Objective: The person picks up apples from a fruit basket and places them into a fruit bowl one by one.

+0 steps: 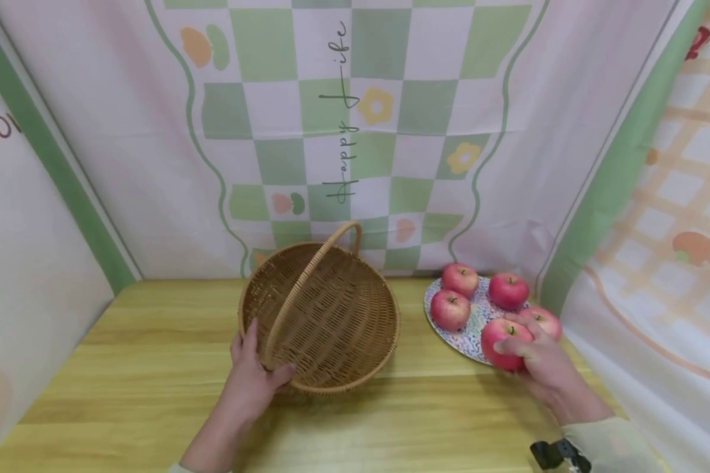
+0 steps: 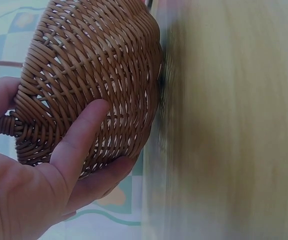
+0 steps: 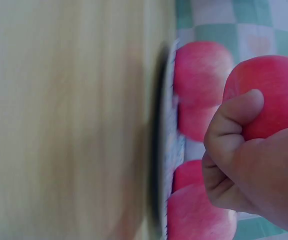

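Observation:
A brown wicker basket (image 1: pixel 331 315) with an arched handle stands on the table, its inside bare. My left hand (image 1: pixel 253 378) grips its near left rim beside the handle's foot. In the left wrist view, fingers (image 2: pixel 79 135) lie along the woven outer wall, with the thumb over the rim. At the right, my right hand (image 1: pixel 547 364) holds a red apple (image 1: pixel 505 343) above the near edge of a patterned plate (image 1: pixel 476 332). The right wrist view has that apple (image 3: pixel 271 95) raised off the plate, thumb across its side. Several other apples (image 1: pixel 449 311) sit on the plate.
The wooden table (image 1: pixel 154 368) runs back to a green-and-white checkered cloth (image 1: pixel 325 131). Cloth walls also hang at the left and right sides. A black strap (image 1: pixel 559 454) is at my right wrist.

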A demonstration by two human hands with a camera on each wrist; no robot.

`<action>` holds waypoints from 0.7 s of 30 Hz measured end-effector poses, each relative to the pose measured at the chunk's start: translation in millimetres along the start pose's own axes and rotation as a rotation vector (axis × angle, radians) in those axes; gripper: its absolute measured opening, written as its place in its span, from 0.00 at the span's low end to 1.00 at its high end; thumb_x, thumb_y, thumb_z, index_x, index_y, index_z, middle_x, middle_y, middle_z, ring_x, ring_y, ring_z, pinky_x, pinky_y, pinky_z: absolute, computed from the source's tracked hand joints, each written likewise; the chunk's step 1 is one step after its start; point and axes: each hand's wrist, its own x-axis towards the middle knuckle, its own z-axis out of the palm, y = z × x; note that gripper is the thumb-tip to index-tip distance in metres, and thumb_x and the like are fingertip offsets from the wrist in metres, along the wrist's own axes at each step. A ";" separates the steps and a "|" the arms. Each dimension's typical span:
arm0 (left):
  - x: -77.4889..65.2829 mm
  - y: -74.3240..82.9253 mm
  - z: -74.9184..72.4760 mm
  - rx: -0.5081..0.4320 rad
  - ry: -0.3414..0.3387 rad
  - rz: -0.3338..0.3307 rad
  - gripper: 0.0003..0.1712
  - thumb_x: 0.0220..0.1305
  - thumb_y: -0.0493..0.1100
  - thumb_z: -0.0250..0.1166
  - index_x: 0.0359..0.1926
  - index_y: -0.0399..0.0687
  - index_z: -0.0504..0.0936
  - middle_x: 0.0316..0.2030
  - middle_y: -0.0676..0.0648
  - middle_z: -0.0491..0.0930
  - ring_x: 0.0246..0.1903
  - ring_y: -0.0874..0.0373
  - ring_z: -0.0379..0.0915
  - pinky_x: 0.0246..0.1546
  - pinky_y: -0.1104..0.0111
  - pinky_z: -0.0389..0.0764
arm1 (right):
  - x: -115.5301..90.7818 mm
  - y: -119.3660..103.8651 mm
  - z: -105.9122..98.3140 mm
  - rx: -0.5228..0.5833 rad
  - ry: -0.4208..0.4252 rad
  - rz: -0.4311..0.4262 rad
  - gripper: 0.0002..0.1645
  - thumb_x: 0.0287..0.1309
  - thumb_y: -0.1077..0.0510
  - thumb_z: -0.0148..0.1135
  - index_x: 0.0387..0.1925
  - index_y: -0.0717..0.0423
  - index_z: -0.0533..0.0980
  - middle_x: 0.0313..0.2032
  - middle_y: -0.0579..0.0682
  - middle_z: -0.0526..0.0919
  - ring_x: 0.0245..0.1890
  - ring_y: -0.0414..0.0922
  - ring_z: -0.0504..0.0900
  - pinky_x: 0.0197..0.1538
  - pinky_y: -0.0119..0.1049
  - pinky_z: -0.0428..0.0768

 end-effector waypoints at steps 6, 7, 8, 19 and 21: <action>0.8 -1.0 0.0 -0.001 0.007 -0.002 0.65 0.55 0.28 0.69 0.80 0.50 0.33 0.73 0.30 0.24 0.56 0.27 0.66 0.39 0.60 0.84 | 7.6 7.2 -0.1 -0.114 0.041 0.048 0.49 0.56 0.70 0.65 0.74 0.59 0.51 0.53 0.53 0.69 0.32 0.43 0.78 0.25 0.35 0.79; 0.8 -1.0 -0.4 0.003 0.006 -0.001 0.65 0.55 0.28 0.70 0.80 0.50 0.33 0.73 0.30 0.24 0.56 0.27 0.66 0.39 0.60 0.84 | 9.2 8.0 0.7 -0.132 0.050 0.052 0.52 0.56 0.68 0.66 0.75 0.60 0.48 0.56 0.55 0.67 0.33 0.42 0.78 0.26 0.35 0.79; 0.7 -1.0 -0.8 0.006 0.006 0.000 0.65 0.55 0.29 0.70 0.80 0.50 0.32 0.73 0.30 0.24 0.56 0.26 0.66 0.39 0.60 0.84 | 10.8 9.0 1.4 -0.148 0.056 0.056 0.54 0.57 0.67 0.67 0.76 0.60 0.46 0.59 0.58 0.64 0.34 0.42 0.78 0.28 0.36 0.80; 1.9 -1.8 -0.6 0.003 -0.001 0.004 0.64 0.56 0.28 0.69 0.80 0.50 0.33 0.73 0.31 0.24 0.58 0.26 0.64 0.40 0.60 0.84 | 22.4 18.3 5.9 -0.281 0.118 0.053 0.57 0.59 0.55 0.72 0.78 0.57 0.45 0.67 0.65 0.55 0.35 0.40 0.80 0.36 0.39 0.84; 1.7 -1.8 -0.6 0.013 -0.001 0.003 0.64 0.56 0.29 0.69 0.80 0.50 0.33 0.73 0.31 0.23 0.58 0.26 0.64 0.40 0.61 0.84 | 22.6 18.8 7.1 -0.300 0.122 0.045 0.58 0.59 0.55 0.72 0.78 0.59 0.44 0.67 0.66 0.56 0.34 0.40 0.80 0.37 0.39 0.85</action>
